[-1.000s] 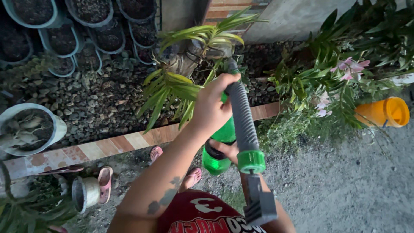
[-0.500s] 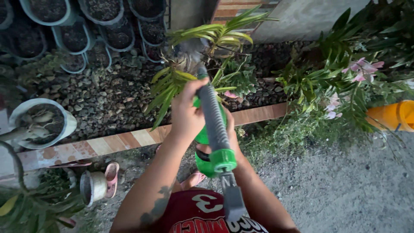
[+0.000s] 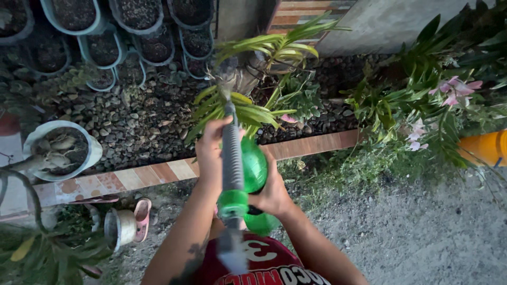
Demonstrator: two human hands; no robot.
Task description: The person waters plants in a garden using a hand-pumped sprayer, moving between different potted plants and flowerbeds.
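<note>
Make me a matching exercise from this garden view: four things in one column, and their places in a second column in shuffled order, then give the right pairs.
Things:
1. green bottle
2. grey ribbed pump
3. orange container
4. pink slipper

Places:
A. at the right edge, beside the pink flowers
B. on the ground at lower left, by a small pot
C. gripped by the left hand
D. held by the right hand

Pairs: 1-D, 2-C, 3-A, 4-B

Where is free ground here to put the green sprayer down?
Free: the gravel ground right of the person, below the flowering plants. Crowded: the pebble bed with pots, and the corner beside the sandal.
</note>
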